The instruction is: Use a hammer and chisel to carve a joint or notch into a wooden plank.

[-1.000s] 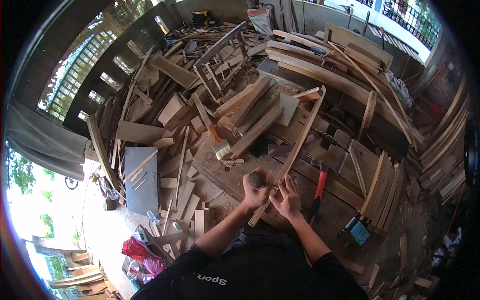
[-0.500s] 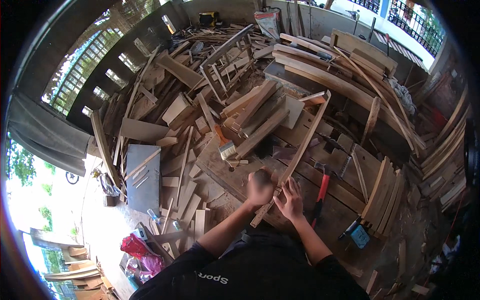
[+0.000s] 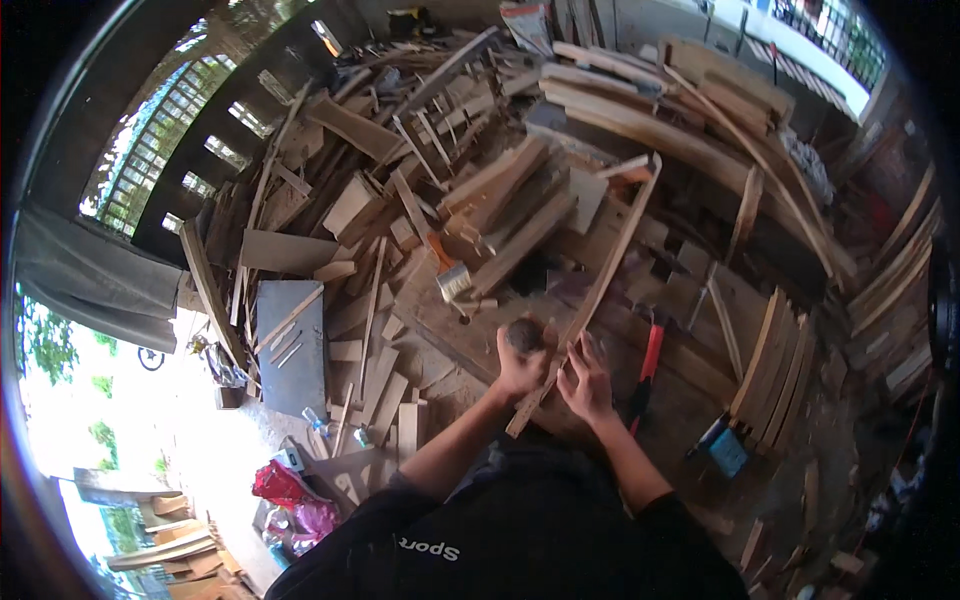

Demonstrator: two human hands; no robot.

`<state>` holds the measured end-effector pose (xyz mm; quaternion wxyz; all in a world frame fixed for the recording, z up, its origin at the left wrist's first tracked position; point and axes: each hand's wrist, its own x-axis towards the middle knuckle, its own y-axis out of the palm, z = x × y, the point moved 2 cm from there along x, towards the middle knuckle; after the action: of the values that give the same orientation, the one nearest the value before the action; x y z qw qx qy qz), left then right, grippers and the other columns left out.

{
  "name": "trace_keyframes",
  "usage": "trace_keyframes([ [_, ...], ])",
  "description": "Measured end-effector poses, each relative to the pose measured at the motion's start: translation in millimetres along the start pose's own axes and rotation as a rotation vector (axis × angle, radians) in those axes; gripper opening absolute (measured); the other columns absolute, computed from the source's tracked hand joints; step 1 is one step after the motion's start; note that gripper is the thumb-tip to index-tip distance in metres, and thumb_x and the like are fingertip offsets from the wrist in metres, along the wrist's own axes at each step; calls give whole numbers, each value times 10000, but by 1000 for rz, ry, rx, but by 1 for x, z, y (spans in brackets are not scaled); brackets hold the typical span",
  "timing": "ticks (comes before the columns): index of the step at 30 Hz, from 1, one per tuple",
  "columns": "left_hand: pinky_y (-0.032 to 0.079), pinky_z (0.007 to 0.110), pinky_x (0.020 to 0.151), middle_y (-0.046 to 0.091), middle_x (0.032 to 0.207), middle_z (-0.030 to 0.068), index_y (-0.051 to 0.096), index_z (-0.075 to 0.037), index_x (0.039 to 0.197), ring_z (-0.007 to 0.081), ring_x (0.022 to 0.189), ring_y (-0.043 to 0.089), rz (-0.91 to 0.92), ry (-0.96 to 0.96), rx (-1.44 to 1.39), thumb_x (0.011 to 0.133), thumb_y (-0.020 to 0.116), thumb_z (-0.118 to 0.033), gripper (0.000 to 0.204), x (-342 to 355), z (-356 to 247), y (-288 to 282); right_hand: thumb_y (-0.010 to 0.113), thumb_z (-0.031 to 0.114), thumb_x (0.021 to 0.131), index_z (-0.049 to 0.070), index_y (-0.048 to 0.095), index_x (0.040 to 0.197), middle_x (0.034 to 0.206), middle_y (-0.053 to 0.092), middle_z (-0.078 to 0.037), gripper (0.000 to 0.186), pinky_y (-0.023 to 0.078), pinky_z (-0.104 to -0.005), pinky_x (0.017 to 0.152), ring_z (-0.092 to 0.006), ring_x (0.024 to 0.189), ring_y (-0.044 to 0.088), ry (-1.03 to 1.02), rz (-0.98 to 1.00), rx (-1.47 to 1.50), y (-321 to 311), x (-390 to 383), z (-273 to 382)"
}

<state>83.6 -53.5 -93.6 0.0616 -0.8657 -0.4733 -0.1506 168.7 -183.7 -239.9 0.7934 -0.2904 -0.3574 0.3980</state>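
My left hand (image 3: 522, 365) is closed on a dark, round-ended object (image 3: 524, 335), possibly a mallet, just left of a long, narrow wooden strip (image 3: 610, 265) lying diagonally across the workbench (image 3: 440, 330). My right hand (image 3: 588, 380) rests with fingers stretched on the strip's lower part. Right of it lies a hammer (image 3: 648, 365) with a red and black handle. A broad paintbrush (image 3: 450, 275) with an orange handle lies beyond my left hand.
Timber offcuts (image 3: 340, 130) are heaped at back left, curved boards (image 3: 640, 110) at back right. Stacked slats (image 3: 770, 370) and a blue tool (image 3: 727, 452) sit on the right. A grey panel (image 3: 288, 360) and red bag (image 3: 273, 482) are on the left.
The view has shifted slightly, with both hands appearing higher in it. My left hand, blurred half a second ago, still grips the dark object. My right hand stays on the strip.
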Motion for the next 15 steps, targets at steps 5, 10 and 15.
trace_keyframes([
  [5, 358, 280, 528, 430, 646, -24, 505, -50, 735, 92, 605, 421, 24, -79, -58, 865, 622, -22, 177, 0, 18, -6, 632, 162, 907, -5, 611, 1266, 1413, 503, -227, 396, 442, -484, 1046, -418, 1286, 496, 78, -118, 121, -23, 12, 0],
  [10, 316, 271, 511, 407, 616, -32, 481, -67, 700, 71, 588, 385, 44, -141, -13, 899, 654, -76, 264, 7, 16, -1, 637, 80, 893, 10, 655, 1128, 1147, 659, -163, 246, 507, -447, 948, -362, 1139, 597, 141, -242, 179, -49, 10, -11],
  [15, 308, 268, 523, 401, 653, -43, 483, -70, 709, 71, 603, 378, 48, -140, -78, 913, 667, -81, 275, 3, 23, -4, 648, 87, 861, 30, 654, 1063, 1102, 655, -156, 210, 480, -451, 947, -359, 1089, 593, 146, -372, -31, -85, 5, -20],
])
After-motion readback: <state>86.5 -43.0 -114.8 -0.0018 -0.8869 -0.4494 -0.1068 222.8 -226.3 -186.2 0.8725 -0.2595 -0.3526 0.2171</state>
